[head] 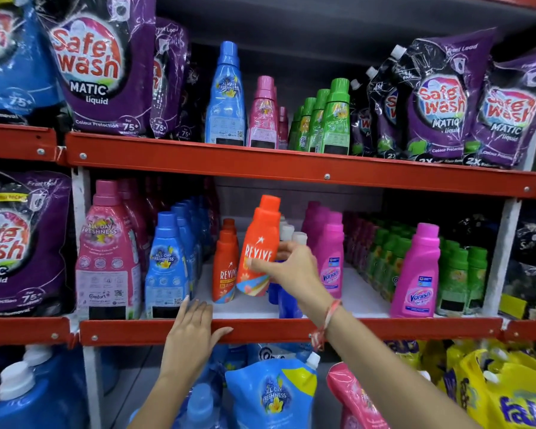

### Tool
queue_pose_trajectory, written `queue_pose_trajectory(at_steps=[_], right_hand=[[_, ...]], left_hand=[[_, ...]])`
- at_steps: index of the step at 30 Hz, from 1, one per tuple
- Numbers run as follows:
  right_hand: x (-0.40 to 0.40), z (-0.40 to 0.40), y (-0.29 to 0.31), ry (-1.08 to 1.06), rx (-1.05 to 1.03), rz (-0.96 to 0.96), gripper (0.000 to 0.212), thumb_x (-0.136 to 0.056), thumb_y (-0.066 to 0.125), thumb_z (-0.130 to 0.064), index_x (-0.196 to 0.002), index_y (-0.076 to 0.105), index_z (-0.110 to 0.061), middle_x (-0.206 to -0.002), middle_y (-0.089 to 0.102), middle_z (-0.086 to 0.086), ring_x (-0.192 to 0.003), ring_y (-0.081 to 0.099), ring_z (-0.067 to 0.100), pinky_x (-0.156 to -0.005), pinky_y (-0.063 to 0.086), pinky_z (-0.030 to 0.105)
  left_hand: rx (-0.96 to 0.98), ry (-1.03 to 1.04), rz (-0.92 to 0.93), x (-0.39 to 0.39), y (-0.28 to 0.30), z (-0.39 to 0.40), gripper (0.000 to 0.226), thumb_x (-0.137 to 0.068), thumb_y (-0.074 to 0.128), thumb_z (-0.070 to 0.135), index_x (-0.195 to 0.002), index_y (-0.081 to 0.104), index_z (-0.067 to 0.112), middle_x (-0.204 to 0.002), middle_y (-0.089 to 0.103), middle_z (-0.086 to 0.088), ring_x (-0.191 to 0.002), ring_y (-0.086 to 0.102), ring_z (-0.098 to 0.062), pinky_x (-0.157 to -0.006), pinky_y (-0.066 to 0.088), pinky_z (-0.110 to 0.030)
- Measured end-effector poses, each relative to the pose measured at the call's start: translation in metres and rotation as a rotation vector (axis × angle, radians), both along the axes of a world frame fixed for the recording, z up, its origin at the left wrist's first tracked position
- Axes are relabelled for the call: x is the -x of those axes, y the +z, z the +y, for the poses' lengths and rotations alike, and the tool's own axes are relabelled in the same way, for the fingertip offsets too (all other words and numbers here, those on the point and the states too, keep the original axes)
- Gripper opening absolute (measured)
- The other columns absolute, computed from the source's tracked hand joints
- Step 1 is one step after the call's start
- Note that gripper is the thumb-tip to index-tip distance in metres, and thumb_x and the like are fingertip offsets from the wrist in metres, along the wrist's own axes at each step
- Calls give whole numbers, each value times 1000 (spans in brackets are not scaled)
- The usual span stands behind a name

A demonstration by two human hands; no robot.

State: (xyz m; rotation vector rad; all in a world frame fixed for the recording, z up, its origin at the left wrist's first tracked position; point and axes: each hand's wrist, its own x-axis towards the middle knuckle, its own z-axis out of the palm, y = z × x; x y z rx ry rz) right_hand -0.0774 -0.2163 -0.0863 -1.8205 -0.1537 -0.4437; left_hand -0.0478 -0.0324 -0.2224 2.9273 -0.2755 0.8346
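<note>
orange revive bottle [259, 243] tilted in right hand [287, 263]; left hand [192, 326] on shelf edge [291, 331].

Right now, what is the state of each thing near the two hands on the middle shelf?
Right hand: grips the held Revive bottle.
Held Revive bottle: cap on, top tilted to the right.
Other Revive bottle: upright on the shelf, cap on, untouched.
Left hand: rests flat on the shelf edge, holds nothing.
Blue bottle: upright, cap on.
Vanish bottle: upright, cap on.
</note>
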Motion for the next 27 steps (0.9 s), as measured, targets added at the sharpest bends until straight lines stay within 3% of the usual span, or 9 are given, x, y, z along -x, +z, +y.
queue_pose_trajectory(at_steps=[4,10,19,27], right_hand=[[-24,15,-33,-94,107,63,53,-59,89,-26,-103,63,-12,-102,73,4,-81,65,11,-75,55,27],[-50,36,-62,-158,185,114,49,-55,89,-33,-88,54,-23,-102,73,2,-77,61,10,-67,49,23],[-65,47,-75,-182,242,140,58,-56,88,-37,-102,63,-12,-105,72,7,-95,69,22,-84,56,40],[-59,42,-80,-83,290,87,56,-67,83,-34,-112,57,-12,-113,70,7,-102,67,22,-90,53,39]], left_hand=[[3,5,20,0,0,-1,90,-89,9,62,-94,70,-3,-91,75,-17,-95,71,-27,-97,51,-47],[2,3,29,0,2,-2,91,-88,6,61,-93,69,-5,-90,75,-18,-93,71,-27,-95,52,-48],[4,3,31,0,2,-3,92,-88,5,61,-94,69,-5,-93,74,-19,-95,71,-28,-96,51,-48],[-19,14,19,3,3,-3,90,-88,6,61,-89,68,-5,-87,74,-18,-88,72,-27,-96,51,-48]])
